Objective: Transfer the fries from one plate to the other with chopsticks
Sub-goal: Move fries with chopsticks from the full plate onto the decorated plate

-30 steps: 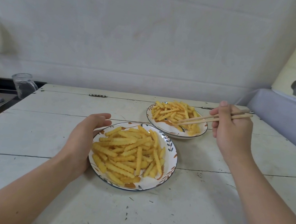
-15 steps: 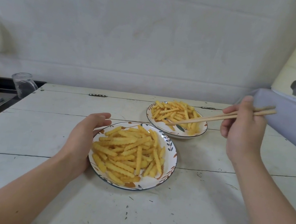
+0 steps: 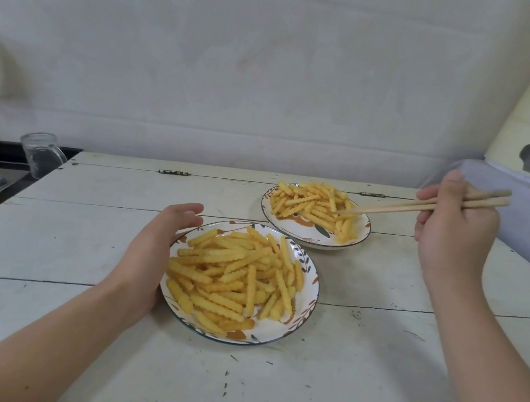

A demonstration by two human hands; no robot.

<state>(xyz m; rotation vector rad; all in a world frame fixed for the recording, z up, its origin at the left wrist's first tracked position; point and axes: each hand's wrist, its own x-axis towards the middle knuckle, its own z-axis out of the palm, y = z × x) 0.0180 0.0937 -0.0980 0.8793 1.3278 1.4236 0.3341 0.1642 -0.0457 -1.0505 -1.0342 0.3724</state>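
Two plates of crinkle-cut fries are sitting on the white plank table (image 3: 353, 364). The near plate (image 3: 306, 302) is lying around the middle of the surface, heaped with fries (image 3: 235, 278). The far plate (image 3: 290, 229) is lying toward the far edge, slightly right of centre, carrying its own smaller pile of fries (image 3: 310, 203).

The right hand (image 3: 455, 232) is hovering above the table just right of the far plate, its fingers curling round a pair of wooden chopsticks (image 3: 421, 206) and gripping them near their upper ends. The sticks are slanting down and leftward, their tips lying close together among the fries at the right side of the far plate; whether they are pinching a fry there is too small to tell.

The left hand (image 3: 152, 253) is resting against the left rim of the near plate, fingers relaxed and gently cupping the edge, thumb and fingertips reaching toward the plate's far-left side, grasping nothing.

A clear glass jar (image 3: 40, 154) is standing just past the table's far left corner.
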